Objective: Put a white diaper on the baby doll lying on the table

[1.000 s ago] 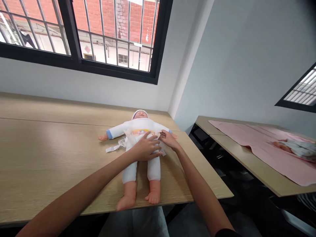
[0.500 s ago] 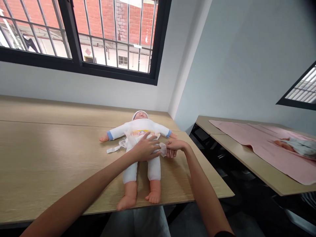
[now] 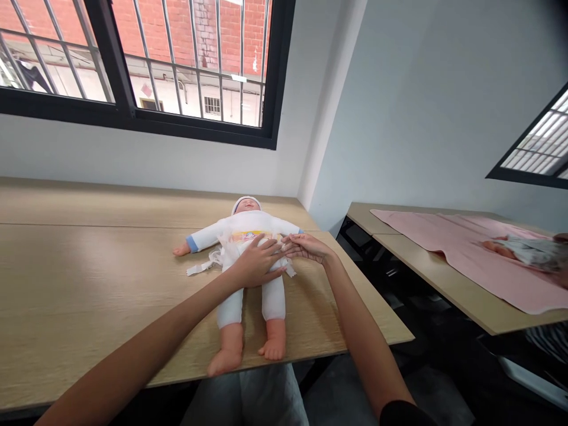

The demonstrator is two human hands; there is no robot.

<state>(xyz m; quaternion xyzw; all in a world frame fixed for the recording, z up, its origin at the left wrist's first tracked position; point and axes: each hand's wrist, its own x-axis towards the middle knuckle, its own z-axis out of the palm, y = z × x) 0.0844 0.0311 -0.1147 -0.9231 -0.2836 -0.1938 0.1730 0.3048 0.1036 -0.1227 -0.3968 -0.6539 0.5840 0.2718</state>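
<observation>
A baby doll (image 3: 275,296) in a white suit with blue cuffs and a pale cap lies on its back, feet toward me. A white diaper (image 3: 228,251) with a colored front band is round its middle, one tab spread out on the left. My left hand (image 3: 258,263) lies with spread fingers on the diaper's front. At the diaper's right side, my right hand (image 3: 306,247) has its fingers stretched out, their tips near those of my left hand. A loose white tab shows just below it.
The doll lies on a wooden table (image 3: 110,290) beneath a barred window. On a second table (image 3: 479,316) at the right, a pink cloth (image 3: 448,236) bears another doll (image 3: 528,251), with part of a person at the frame edge.
My right hand has let go of the white tab, opened its fingers and moved up toward my left hand. The view has shifted slightly, and part of a person shows at the right.
</observation>
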